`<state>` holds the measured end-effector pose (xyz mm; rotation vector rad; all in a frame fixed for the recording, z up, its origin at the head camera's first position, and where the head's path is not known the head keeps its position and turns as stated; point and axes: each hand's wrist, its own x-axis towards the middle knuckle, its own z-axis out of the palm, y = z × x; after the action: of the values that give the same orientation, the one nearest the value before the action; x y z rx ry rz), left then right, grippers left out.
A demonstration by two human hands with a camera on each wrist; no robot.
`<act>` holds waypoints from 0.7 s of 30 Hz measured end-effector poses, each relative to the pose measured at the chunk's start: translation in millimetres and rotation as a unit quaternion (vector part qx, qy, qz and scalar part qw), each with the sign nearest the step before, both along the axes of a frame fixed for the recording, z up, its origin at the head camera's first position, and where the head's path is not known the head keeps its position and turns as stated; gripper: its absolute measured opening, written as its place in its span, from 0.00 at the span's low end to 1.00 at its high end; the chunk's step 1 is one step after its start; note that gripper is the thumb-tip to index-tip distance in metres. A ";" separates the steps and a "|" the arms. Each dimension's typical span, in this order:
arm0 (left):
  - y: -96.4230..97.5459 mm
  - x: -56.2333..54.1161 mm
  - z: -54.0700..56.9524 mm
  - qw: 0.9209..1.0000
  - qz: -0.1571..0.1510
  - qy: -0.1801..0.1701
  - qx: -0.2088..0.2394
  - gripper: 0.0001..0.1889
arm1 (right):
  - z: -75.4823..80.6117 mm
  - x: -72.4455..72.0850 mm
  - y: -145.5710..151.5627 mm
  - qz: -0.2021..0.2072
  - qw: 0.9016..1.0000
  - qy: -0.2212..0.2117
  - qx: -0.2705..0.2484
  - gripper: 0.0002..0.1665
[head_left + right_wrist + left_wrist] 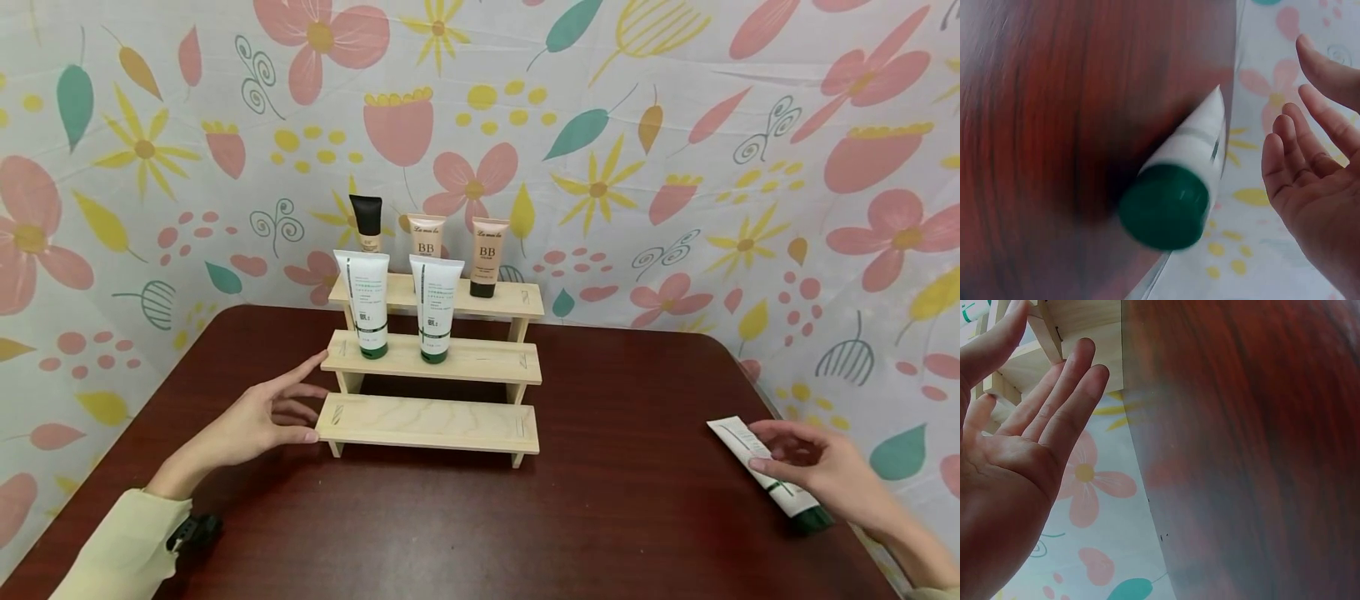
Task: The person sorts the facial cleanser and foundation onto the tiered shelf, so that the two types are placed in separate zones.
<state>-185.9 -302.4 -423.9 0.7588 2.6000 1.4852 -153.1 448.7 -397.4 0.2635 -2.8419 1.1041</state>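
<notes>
A white squeeze tube with a green cap (pixel 792 498) lies at the table's right side. My right hand (pixel 836 471) hovers over it in the head view. In the right wrist view that hand (pixel 1316 169) has its fingers loosely spread, and a gap shows between them and the tube (pixel 1191 140). At the left end of a three-tier wooden stand (pixel 427 421), my left hand (pixel 251 417) touches the steps with extended fingers. Two similar white tubes, one on the left (pixel 365 292) and one beside it (pixel 437 300), stand cap-down on the middle step.
On the top step are a black-and-beige tube (pixel 367 218) and two beige BB tubes, a middle one (pixel 427 233) and a right one (pixel 487 250). The dark red-brown table (pixel 622 467) meets a flower-patterned cloth (pixel 600 167) behind it.
</notes>
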 end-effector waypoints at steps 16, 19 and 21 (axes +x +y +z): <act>1.2 1.3 2.3 1.000 0.003 -0.005 0.000 0.57 | -15.2 -1.6 42.0 -0.020 0.991 -0.116 0.070 0.34; 1.1 0.8 2.2 1.000 0.002 -0.006 0.001 0.57 | -17.6 -2.0 46.2 -0.027 0.988 -0.129 0.076 0.35; 1.0 0.7 2.1 1.000 0.001 -0.007 0.002 0.57 | -18.9 -2.3 47.1 -0.035 0.986 -0.143 0.073 0.37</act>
<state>-185.2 -301.4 -421.8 0.7444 2.5897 1.4900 -155.4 495.9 -416.3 0.0126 -3.1624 0.9944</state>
